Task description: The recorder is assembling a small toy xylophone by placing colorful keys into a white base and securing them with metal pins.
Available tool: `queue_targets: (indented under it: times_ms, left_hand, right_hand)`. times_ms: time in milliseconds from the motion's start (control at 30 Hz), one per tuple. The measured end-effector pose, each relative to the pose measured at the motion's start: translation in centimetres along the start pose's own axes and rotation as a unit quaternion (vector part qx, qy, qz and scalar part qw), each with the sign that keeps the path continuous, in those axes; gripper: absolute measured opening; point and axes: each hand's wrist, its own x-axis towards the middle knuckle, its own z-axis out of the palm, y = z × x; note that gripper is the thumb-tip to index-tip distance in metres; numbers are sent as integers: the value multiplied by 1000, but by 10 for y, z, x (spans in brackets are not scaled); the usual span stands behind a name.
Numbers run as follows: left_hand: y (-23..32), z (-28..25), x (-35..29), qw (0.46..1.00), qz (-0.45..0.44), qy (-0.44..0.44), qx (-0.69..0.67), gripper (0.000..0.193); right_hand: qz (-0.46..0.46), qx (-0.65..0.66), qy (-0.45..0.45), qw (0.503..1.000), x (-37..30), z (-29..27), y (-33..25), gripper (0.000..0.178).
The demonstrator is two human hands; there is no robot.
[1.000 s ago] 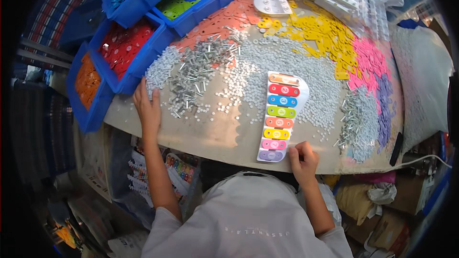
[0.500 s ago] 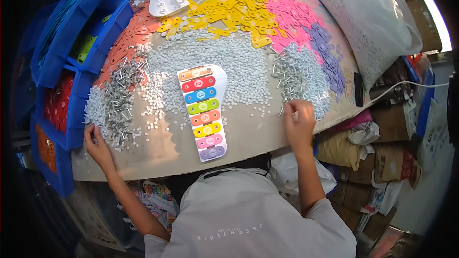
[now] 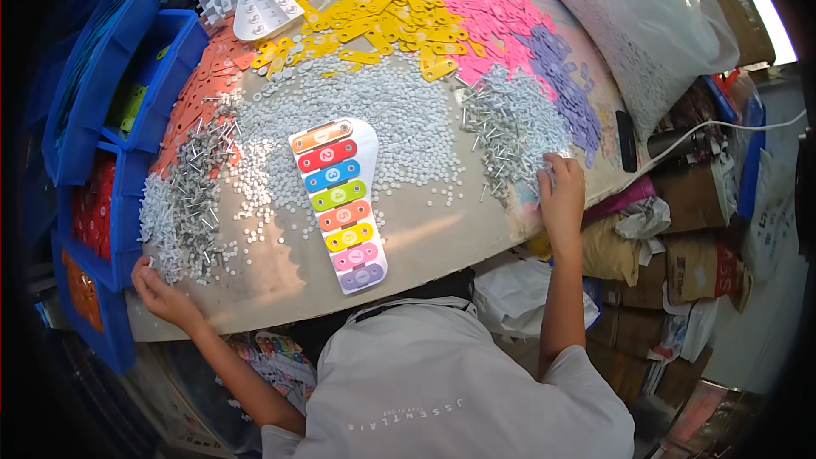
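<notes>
A toy xylophone (image 3: pixel 342 204) lies in the middle of the table, with a white base and several coloured bars fixed across it. My left hand (image 3: pixel 163 296) is at the table's left edge, just below a heap of small white plastic pieces (image 3: pixel 158 219). Its fingers are drawn together in a pinch; anything between them is too small to make out. At the right edge of another heap of whitish pieces (image 3: pixel 529 127), my right hand (image 3: pixel 564 194) has its thumb and fingertips curled together. What they hold, if anything, cannot be seen. Neither hand touches the xylophone.
Silvery metal pins (image 3: pixel 200 178) lie beside the left heap, more pins (image 3: pixel 489 132) by the right one. Small grey-white caps (image 3: pixel 365 102) spread behind the xylophone. Yellow bars (image 3: pixel 382 13), pink bars (image 3: pixel 493 13) and purple bars (image 3: pixel 561 76) lie farther back. Blue bins (image 3: pixel 127 195) stand left.
My right hand has moved right, from the pins to the edge of the whitish heap. My left hand has come down slightly and its fingers have closed. The whole view has shifted a little.
</notes>
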Motion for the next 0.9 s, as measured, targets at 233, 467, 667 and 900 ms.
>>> queue_targets:
  times_ms: [233, 467, 667, 900]
  left_hand:
    - [113, 21, -43, 986, -42, -110, -117, 26]
    - [117, 31, -74, 920, -128, -226, -293, 32]
    - [130, 39, -79, 896, -190, -265, -301, 26]
    - [140, 43, -80, 851, -271, -320, -317, 15]
  right_hand:
    - [13, 0, -2, 1000, 6, 4, 1, 6]
    - [-13, 4, 53, 999, 11, 4, -3, 6]
    - [44, 30, 53, 997, 13, 6, -5, 6]
    - [24, 50, 58, 997, 20, 2, 0, 8]
